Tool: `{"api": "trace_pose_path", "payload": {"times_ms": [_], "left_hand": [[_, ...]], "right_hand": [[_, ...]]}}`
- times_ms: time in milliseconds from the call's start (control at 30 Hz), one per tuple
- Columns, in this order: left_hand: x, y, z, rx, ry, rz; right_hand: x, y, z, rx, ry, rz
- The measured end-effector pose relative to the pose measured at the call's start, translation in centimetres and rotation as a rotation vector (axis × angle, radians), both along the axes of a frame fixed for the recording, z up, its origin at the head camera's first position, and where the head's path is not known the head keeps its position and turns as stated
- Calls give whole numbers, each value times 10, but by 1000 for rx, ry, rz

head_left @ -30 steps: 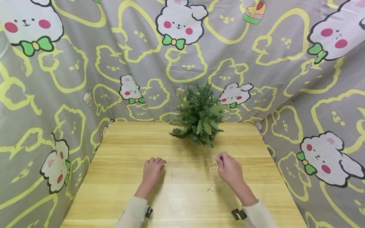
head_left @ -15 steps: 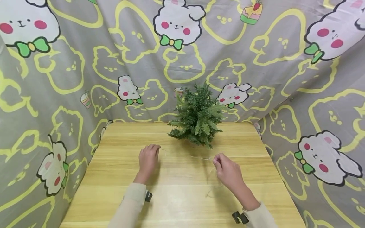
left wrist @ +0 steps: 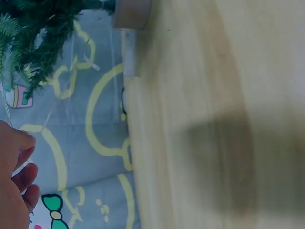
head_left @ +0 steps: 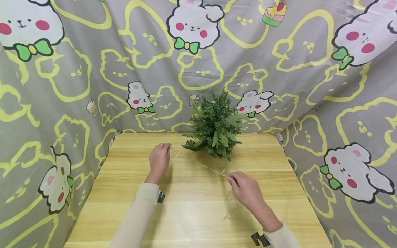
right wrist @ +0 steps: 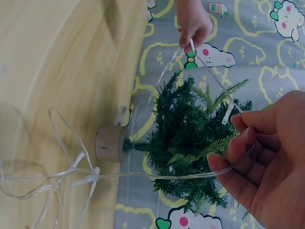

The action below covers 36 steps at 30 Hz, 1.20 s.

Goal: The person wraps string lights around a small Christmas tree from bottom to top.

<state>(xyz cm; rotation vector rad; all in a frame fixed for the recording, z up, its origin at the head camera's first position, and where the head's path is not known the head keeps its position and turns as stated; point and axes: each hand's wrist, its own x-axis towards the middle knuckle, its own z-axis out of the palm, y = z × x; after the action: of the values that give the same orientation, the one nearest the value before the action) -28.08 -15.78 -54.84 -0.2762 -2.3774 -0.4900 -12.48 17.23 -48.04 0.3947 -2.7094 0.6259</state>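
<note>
A small artificial Christmas tree stands upright at the back of the table; its round wooden base shows in the right wrist view. My left hand, left of the tree, pinches one part of a clear-wired string of lights. Nearer the front, my right hand pinches another part between thumb and forefinger. Between the hands the wire runs in front of the tree in the head view. A small clear bulb hangs by the right fingertips. Loose looped string lights dangle below the right hand.
The wooden table has light planks. A grey curtain with cartoon rabbits surrounds its back and sides. Black wrist mounts sit by the sleeves.
My left hand has moved away toward the back of the table and slightly left, taking the wire along. My right hand has shifted slightly left and nearer. The tree stays put.
</note>
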Motion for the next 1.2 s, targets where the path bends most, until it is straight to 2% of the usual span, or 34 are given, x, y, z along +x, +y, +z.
{"api": "trace_pose_path", "payload": {"times_ms": [267, 567, 700, 900, 1067, 1200], "left_hand": [[-19, 5, 21, 32, 23, -1], [-28, 15, 40, 71, 13, 0], [-27, 20, 47, 98, -4, -7], [-22, 29, 57, 120, -29, -15], [-15, 36, 61, 112, 5, -41], [-9, 41, 60, 96, 38, -68]], "right_hand": [[2, -4, 6, -8, 3, 2], [5, 0, 13, -18, 35, -28], [7, 5, 19, -44, 44, -33], [12, 16, 31, -67, -9, -77], [15, 31, 36, -91, 20, -110], [17, 46, 40, -127, 31, -143]]}}
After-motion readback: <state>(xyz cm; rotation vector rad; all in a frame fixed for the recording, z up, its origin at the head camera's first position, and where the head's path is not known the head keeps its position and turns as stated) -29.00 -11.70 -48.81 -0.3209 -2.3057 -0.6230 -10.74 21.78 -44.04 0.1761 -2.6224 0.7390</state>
